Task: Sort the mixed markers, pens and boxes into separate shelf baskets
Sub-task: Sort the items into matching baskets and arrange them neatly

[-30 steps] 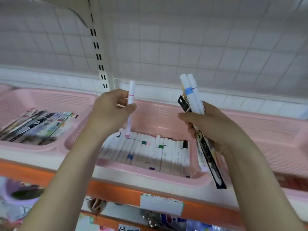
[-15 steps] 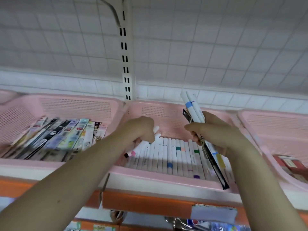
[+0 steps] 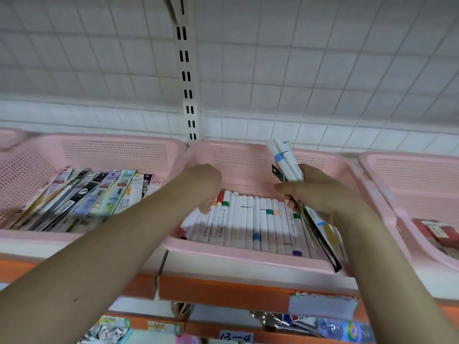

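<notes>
Pink middle basket [image 3: 248, 252] now held the marker that my left hand [image 3: 206, 187] carried upright a second earlier; it lay at the left end of the marker row [image 3: 250, 219]. That hand rested there with curled fingers, and I cannot tell if it had let go. My right hand [image 3: 320, 194] still gripped two markers [image 3: 285, 160] and packaged pens [image 3: 320, 234] to sort.

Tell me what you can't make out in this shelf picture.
- Left hand, head view: its curled fingers face away, so any marker in them is hidden.
- Printing on the packaged pens in the left pink plastic basket: blurred.
- Red boxes in the right-hand basket: cut off by the frame edge.
</notes>
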Demonstrator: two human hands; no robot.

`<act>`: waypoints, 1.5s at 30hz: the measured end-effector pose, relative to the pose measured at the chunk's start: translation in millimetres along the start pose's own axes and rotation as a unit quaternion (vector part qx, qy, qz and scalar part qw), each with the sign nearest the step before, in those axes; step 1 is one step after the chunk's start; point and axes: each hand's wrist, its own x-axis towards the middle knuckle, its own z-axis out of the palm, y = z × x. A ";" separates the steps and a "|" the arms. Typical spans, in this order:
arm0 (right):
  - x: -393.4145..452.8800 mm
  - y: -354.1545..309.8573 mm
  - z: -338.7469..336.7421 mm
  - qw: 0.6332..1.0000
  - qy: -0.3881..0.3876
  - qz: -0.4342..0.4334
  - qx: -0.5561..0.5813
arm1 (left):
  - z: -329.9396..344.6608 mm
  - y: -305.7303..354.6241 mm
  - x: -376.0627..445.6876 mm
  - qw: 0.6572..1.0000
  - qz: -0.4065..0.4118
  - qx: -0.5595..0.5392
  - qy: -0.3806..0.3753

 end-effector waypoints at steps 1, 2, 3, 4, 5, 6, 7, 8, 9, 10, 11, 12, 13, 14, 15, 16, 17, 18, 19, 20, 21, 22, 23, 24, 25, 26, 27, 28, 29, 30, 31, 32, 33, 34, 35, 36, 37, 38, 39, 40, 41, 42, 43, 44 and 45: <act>0.8 2.1 0.0 1.000 0.005 0.001 -0.010 | 0.1 -0.9 -0.4 1.000 -0.004 -0.001 0.001; 1.1 3.9 -0.1 1.000 0.010 0.002 -0.024 | -0.4 -1.6 -1.3 1.000 -0.003 0.004 0.008; 0.9 5.2 -0.6 0.999 0.014 0.001 -0.034 | -0.5 -2.1 -1.9 0.999 -0.005 -0.007 0.032; 0.5 5.7 -0.8 0.999 0.017 -0.002 -0.039 | -1.0 -1.9 -0.5 0.995 0.001 -0.050 0.084; 0.2 6.1 -1.1 0.999 0.019 -0.007 -0.041 | -1.9 0.8 1.9 0.980 0.021 -0.127 0.154; -0.4 6.3 -1.5 0.999 0.020 -0.012 -0.044 | -2.4 5.2 2.6 0.947 0.046 -0.225 0.226; -1.1 6.2 -2.4 0.998 0.022 -0.016 -0.050 | -5.1 11.7 1.0 0.902 0.064 -0.317 0.285; -1.8 5.9 -2.7 0.998 0.024 -0.018 -0.058 | -8.8 19.6 -1.1 0.861 0.066 -0.389 0.321; -3.1 5.6 -4.4 0.997 0.026 -0.020 -0.067 | -13.4 28.4 -1.7 0.829 0.066 -0.437 0.344; -4.5 5.7 -6.4 0.996 0.029 -0.024 -0.076 | -17.2 36.3 -1.5 0.813 0.066 -0.458 0.353; -5.6 5.8 -6.7 0.996 0.032 -0.027 -0.085 | -19.9 43.3 -2.1 0.813 0.068 -0.465 0.344; -7.4 6.4 -8.4 0.994 0.039 -0.032 -0.097 | -22.5 51.2 -2.9 0.820 0.070 -0.469 0.320; -8.9 6.8 -8.7 0.992 0.048 -0.040 -0.113 | -24.1 57.2 -2.8 0.828 0.070 -0.478 0.284; -10.1 7.4 -8.4 0.988 0.058 -0.051 -0.135 | -24.8 62.2 -1.3 0.830 0.071 -0.493 0.251; -11.6 8.5 -8.4 0.983 0.069 -0.063 -0.160 | -25.5 67.4 0.1 0.826 0.070 -0.510 0.228; -13.0 9.4 -8.0 0.977 0.076 -0.073 -0.184 | -25.6 72.6 0.9 0.818 0.070 -0.528 0.218; -14.3 10.1 -7.8 0.973 0.080 -0.081 -0.202 | -25.6 77.6 1.6 0.806 0.069 -0.549 0.210; -15.1 10.4 -7.8 0.969 0.079 -0.087 -0.216 | -26.0 81.7 2.2 0.788 0.067 -0.578 0.200; -15.6 10.8 -7.9 0.967 0.074 -0.091 -0.227 | -26.8 84.7 1.6 0.768 0.065 -0.610 0.184; -15.7 10.7 -8.0 0.966 0.068 -0.091 -0.234 | -27.2 86.0 0.6 0.751 0.064 -0.634 0.170; -15.9 10.7 -8.1 0.966 0.061 -0.088 -0.237 | -27.7 86.0 -0.1 0.742 0.060 -0.648 0.162; -16.1 10.4 -8.3 0.966 0.052 -0.084 -0.241 | -28.1 84.7 0.0 0.736 0.049 -0.656 0.161; -16.2 10.4 -8.1 0.965 0.040 -0.081 -0.246 | -29.3 81.4 -0.4 0.729 0.030 -0.663 0.167; -16.7 10.7 -7.5 0.964 0.028 -0.080 -0.252 | -31.1 75.9 -0.8 0.714 0.007 -0.678 0.177; -17.3 12.0 -7.1 0.964 0.017 -0.078 -0.252 | -32.9 68.2 -1.2 0.684 -0.013 -0.705 0.188; -17.7 13.4 -7.0 0.966 0.010 -0.075 -0.247 | -35.0 58.8 -1.9 0.642 -0.029 -0.739 0.201; -17.5 14.5 -7.6 0.968 0.007 -0.069 -0.240 | -37.7 48.0 -3.6 0.598 -0.038 -0.770 0.220; -16.6 14.7 -8.8 0.969 0.008 -0.064 -0.236 | -40.4 35.9 -5.7 0.563 -0.043 -0.789 0.242; -14.7 14.2 -10.6 0.970 0.011 -0.061 -0.237 | -42.1 23.8 -7.7 0.544 -0.044 -0.796 0.262; -12.4 12.2 -12.2 0.969 0.013 -0.059 -0.238 | -42.5 12.2 -9.0 0.541 -0.043 -0.794 0.273; -10.0 9.4 -13.6 0.971 0.012 -0.056 -0.233 | -42.0 2.6 -9.7 0.557 -0.042 -0.783 0.274; -7.4 5.3 -14.3 0.975 0.010 -0.051 -0.215 | -40.9 -4.6 -10.1 0.593 -0.044 -0.757 0.271; -4.3 0.5 -14.1 0.982 0.009 -0.046 -0.184 | -38.7 -9.9 -9.6 0.647 -0.049 -0.714 0.265; -1.5 -4.8 -12.6 0.988 0.009 -0.043 -0.148 | -35.1 -12.8 -8.7 0.700 -0.045 -0.665 0.256; 1.9 -10.1 -9.5 0.992 0.013 -0.044 -0.121 | -30.5 -12.5 -9.0 0.741 -0.032 -0.625 0.243; 5.4 -15.0 -5.2 0.992 0.024 -0.052 -0.112 | -25.6 -10.5 -9.3 0.771 -0.016 -0.595 0.227; 9.6 -18.8 -0.5 0.990 0.043 -0.064 -0.122 | -20.6 -8.5 -8.6 0.790 -0.001 -0.574 0.213; 13.2 -22.0 4.5 0.985 0.067 -0.078 -0.141 | -16.0 -7.4 -6.6 0.804 0.011 -0.559 0.203; 16.3 -24.2 9.4 0.979 0.090 -0.090 -0.160 | -11.8 -7.3 -4.2 0.813 0.019 -0.547 0.200; 18.1 -26.7 14.5 0.975 0.106 -0.096 -0.168 | -7.9 -9.2 -0.7 0.821 0.027 -0.534 0.201; 19.9 -29.2 18.8 0.975 0.113 -0.100 -0.166 | -4.7 -12.1 3.2 0.828 0.034 -0.521 0.206; 21.0 -31.9 22.9 0.975 0.114 -0.104 -0.157 | -2.4 -15.7 6.2 0.833 0.038 -0.511 0.211; 21.8 -34.3 26.1 0.977 0.111 -0.108 -0.147 | -1.2 -19.2 7.7 0.833 0.041 -0.508 0.215; 21.8 -36.6 29.1 0.978 0.106 -0.115 -0.137 | -0.9 -22.8 9.3 0.828 0.043 -0.516 0.214; 21.7 -38.4 32.1 0.980 0.095 -0.123 -0.125 | -0.9 -25.8 10.8 0.819 0.046 -0.532 0.212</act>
